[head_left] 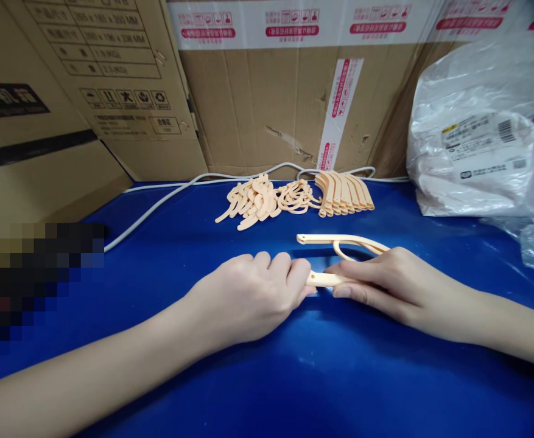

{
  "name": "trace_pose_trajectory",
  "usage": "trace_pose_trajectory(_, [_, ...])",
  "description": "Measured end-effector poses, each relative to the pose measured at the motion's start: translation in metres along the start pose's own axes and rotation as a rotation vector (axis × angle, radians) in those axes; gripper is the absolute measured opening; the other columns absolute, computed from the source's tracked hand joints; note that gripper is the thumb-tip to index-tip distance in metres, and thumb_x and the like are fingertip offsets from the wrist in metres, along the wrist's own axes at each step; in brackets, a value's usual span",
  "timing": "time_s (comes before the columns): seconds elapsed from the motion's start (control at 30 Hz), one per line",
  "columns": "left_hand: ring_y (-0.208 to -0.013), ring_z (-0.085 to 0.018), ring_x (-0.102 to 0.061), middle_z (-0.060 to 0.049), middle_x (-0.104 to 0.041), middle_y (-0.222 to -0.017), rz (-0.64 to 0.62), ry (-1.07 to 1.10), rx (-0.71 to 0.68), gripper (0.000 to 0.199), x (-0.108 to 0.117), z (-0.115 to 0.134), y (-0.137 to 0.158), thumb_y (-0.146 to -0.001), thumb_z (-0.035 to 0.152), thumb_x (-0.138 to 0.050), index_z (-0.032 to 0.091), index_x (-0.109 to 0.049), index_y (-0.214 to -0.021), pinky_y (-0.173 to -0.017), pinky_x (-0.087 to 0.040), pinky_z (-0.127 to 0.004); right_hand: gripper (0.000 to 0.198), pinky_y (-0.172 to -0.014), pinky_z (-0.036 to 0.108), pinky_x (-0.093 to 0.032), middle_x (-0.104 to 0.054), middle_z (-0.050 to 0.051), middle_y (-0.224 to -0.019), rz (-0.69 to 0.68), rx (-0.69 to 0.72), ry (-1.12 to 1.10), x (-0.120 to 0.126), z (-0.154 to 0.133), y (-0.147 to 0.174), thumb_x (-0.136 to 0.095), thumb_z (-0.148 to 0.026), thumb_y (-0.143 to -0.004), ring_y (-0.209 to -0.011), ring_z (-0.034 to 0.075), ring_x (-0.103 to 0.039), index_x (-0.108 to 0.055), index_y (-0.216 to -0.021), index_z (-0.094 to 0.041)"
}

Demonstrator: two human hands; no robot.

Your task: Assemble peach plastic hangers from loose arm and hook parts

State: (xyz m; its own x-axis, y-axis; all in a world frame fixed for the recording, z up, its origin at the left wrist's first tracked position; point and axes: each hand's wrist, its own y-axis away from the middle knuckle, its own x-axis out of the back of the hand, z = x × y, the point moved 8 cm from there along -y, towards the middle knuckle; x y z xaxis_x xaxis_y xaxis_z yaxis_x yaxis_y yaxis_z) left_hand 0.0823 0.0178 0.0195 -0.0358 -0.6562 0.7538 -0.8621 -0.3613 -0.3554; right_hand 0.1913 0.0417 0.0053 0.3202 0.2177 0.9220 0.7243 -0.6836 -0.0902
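Between my hands is a cream plastic piece (325, 279) that looks like part of a folding clothes hanger, with a small hole near its left end. My left hand (260, 292) is closed round that end, hiding most of what it grips. My right hand (385, 286) pinches the same piece between thumb and fingers. Behind my right fingers, a long cream arm (326, 238) with a hole at its tip extends left, with a thin curved strip (338, 249) beneath it. Where these parts join is hidden by my right hand.
Behind my hands on the blue tabletop (321, 377) lie loose curved cream pieces (255, 201), thin hook-like pieces (295, 196) and neatly stacked curved arms (345, 193). A white cable (152, 214) runs behind them. Cardboard boxes (257, 109) wall the back; a plastic bag (477, 152) stands right.
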Motion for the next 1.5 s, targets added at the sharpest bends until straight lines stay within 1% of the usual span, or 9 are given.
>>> trace_pose_trajectory(0.1, [-0.046, -0.015, -0.048, 0.001, -0.049, -0.057, 0.012, 0.004, 0.01, 0.032, 0.001, -0.001, 0.0, -0.101, 0.028, -0.032, 0.02, -0.045, -0.074, -0.044, -0.023, -0.031, 0.034, -0.057, 0.024, -0.037, -0.059, -0.004, -0.066, -0.014, -0.013, -0.019, -0.001, 0.001, 0.0, -0.037, -0.041, -0.101, -0.055, 0.011, -0.052, -0.062, -0.088, -0.022])
trace_pose_trajectory(0.2, [-0.048, -0.016, -0.05, 0.001, -0.052, -0.059, 0.015, 0.063, 0.025, 0.028, 0.001, -0.002, 0.001, -0.1, 0.028, -0.035, 0.02, -0.047, -0.075, -0.045, -0.025, -0.031, 0.032, -0.056, 0.024, -0.036, -0.061, -0.002, -0.066, 0.043, 0.057, 0.091, 0.002, -0.003, 0.001, -0.038, -0.038, -0.102, -0.054, 0.011, -0.053, -0.062, -0.092, -0.021])
trace_pose_trajectory(0.27, [-0.05, -0.016, -0.052, 0.002, -0.053, -0.061, 0.014, 0.13, 0.046, 0.026, 0.001, -0.005, 0.001, -0.099, 0.029, -0.037, 0.02, -0.048, -0.077, -0.046, -0.026, -0.031, 0.03, -0.055, 0.023, -0.036, -0.063, -0.001, -0.067, 0.082, 0.1, 0.166, 0.002, -0.005, 0.003, -0.038, -0.035, -0.102, -0.055, 0.011, -0.057, -0.063, -0.096, -0.02])
trace_pose_trajectory(0.4, [-0.051, -0.014, -0.053, 0.003, -0.055, -0.061, 0.013, 0.307, 0.108, 0.024, -0.002, -0.011, 0.002, -0.097, 0.031, -0.042, 0.02, -0.05, -0.078, -0.046, -0.027, -0.029, 0.028, -0.055, 0.024, -0.036, -0.07, 0.002, -0.077, 0.132, 0.15, 0.265, 0.002, -0.008, 0.006, -0.039, -0.033, -0.102, -0.059, 0.012, -0.063, -0.063, -0.1, -0.019])
trace_pose_trajectory(0.53, [-0.05, -0.012, -0.054, 0.005, -0.056, -0.06, 0.001, 0.419, 0.136, 0.022, -0.003, -0.016, 0.003, -0.095, 0.03, -0.046, 0.019, -0.051, -0.076, -0.045, -0.027, -0.028, 0.027, -0.053, 0.025, -0.036, -0.069, 0.0, -0.072, 0.165, 0.169, 0.323, 0.002, -0.012, 0.007, -0.039, -0.031, -0.102, -0.058, 0.012, -0.064, -0.063, -0.103, -0.018])
trace_pose_trajectory(0.93, [-0.051, -0.011, -0.056, 0.005, -0.059, -0.061, -0.007, 0.46, 0.137, 0.024, -0.006, -0.017, 0.005, -0.095, 0.028, -0.044, 0.019, -0.05, -0.074, -0.045, -0.025, -0.027, 0.027, -0.053, 0.026, -0.037, -0.067, -0.002, -0.069, 0.196, 0.189, 0.339, 0.002, -0.016, 0.006, -0.04, -0.031, -0.102, -0.057, 0.012, -0.064, -0.064, -0.099, -0.017])
trace_pose_trajectory(1.1, [-0.05, -0.011, -0.055, 0.005, -0.058, -0.061, -0.005, 0.474, 0.127, 0.023, -0.005, -0.017, 0.004, -0.095, 0.027, -0.044, 0.019, -0.05, -0.074, -0.045, -0.026, -0.027, 0.028, -0.054, 0.026, -0.039, -0.071, 0.001, -0.076, 0.205, 0.195, 0.342, 0.003, -0.016, 0.007, -0.04, -0.031, -0.102, -0.06, 0.013, -0.066, -0.064, -0.103, -0.017])
trace_pose_trajectory(1.3, [-0.05, -0.011, -0.055, 0.005, -0.058, -0.061, -0.014, 0.491, 0.122, 0.023, -0.005, -0.017, 0.003, -0.095, 0.027, -0.043, 0.019, -0.049, -0.074, -0.045, -0.026, -0.027, 0.03, -0.055, 0.025, -0.04, -0.072, 0.002, -0.077, 0.21, 0.19, 0.352, 0.002, -0.015, 0.006, -0.038, -0.032, -0.102, -0.059, 0.012, -0.065, -0.064, -0.102, -0.017])
trace_pose_trajectory(1.5, [-0.05, -0.012, -0.056, 0.003, -0.058, -0.06, -0.041, 0.496, 0.131, 0.024, -0.009, -0.017, 0.003, -0.095, 0.028, -0.042, 0.019, -0.05, -0.074, -0.044, -0.026, -0.028, 0.029, -0.053, 0.025, -0.037, -0.068, 0.0, -0.07, 0.202, 0.183, 0.367, 0.002, -0.015, 0.007, -0.039, -0.032, -0.102, -0.056, 0.012, -0.063, -0.064, -0.101, -0.017])
